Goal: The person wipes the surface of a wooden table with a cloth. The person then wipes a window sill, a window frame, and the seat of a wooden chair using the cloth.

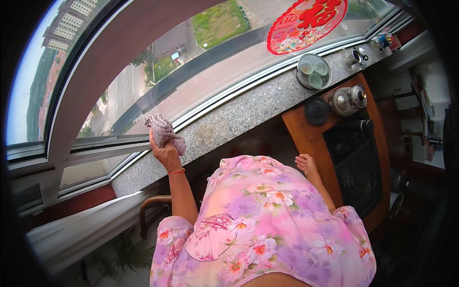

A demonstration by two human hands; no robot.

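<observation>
My left hand grips a crumpled mauve-grey cloth, bunched above the fingers. The cloth is at the lower part of the window pane, over the inner edge of the frame; whether it touches the glass I cannot tell. Beneath and beside that hand runs a speckled grey granite windowsill. My right hand holds nothing. It hangs beside the left edge of a wooden tea table, its fingers loosely extended and a little apart.
On the sill stand a round glass-topped container and a glass pot. Metal kettles and a black round lid sit on the tea table. A wooden chair arm, white curtain and potted plant are at left.
</observation>
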